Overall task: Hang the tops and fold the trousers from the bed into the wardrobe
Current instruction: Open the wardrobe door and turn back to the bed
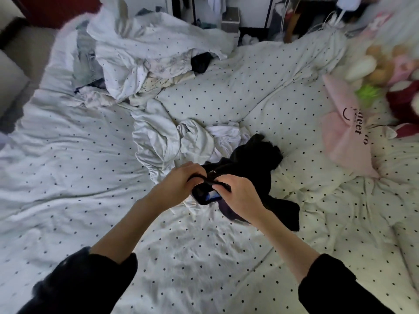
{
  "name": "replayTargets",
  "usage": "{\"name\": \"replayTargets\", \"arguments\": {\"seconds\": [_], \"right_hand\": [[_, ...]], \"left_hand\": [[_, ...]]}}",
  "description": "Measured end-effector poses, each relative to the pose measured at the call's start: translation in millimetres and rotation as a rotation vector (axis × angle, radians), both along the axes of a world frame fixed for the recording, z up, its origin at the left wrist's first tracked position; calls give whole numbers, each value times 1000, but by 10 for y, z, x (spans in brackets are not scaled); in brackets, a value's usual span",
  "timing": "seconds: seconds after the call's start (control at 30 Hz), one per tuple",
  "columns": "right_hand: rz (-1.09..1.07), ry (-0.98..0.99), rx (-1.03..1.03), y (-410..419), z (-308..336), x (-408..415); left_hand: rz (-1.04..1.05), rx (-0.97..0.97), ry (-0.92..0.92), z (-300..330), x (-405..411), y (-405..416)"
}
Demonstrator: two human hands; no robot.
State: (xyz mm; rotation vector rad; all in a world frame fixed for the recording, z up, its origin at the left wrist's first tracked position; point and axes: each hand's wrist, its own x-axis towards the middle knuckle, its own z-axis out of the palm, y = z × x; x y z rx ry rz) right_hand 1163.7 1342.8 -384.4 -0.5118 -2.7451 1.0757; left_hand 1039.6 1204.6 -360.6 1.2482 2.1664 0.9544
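A black garment (251,162) lies crumpled in the middle of the bed (68,177), on a white spotted cover. My left hand (179,184) and my right hand (238,193) both grip its near edge, close together, the fabric bunched between the fingers; a small label shows between them. Just behind it lies a heap of white clothes (181,141). A larger pile of white and pale garments (136,62) sits at the far left of the bed, with another dark item (200,62) at its right edge.
A pink pillow with black lettering (349,134) and soft toys (381,66) occupy the right side. Beyond the bed's far edge stand a dark clothes rail (195,10) and a grey box (230,19).
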Motion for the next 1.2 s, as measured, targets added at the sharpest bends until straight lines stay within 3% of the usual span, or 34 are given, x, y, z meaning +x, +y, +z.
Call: {"name": "replayTargets", "arguments": {"seconds": [0.33,0.47,0.57,0.73,0.97,1.1,1.2], "right_hand": [[-11,186,-20,-1035,1756,-247],[-57,254,-73,-1380,2244,-237],[-10,229,-78,-1709,2394,-263],[148,205,-93,-2303,2522,-424],[324,219,-160,-2653,2668,-733],[425,156,45,-2864,2663,-973],[459,204,198,-3126,2707,-1168]], "left_hand": [[480,42,281,751,-169,-1362],[608,74,264,1048,-246,-2076],[639,176,120,1422,-312,-2490],[441,93,-108,1611,-18,-2765],[800,117,164,1755,-25,-3178],[963,159,288,2288,-43,-3628],[962,176,334,2645,46,-3913]]}}
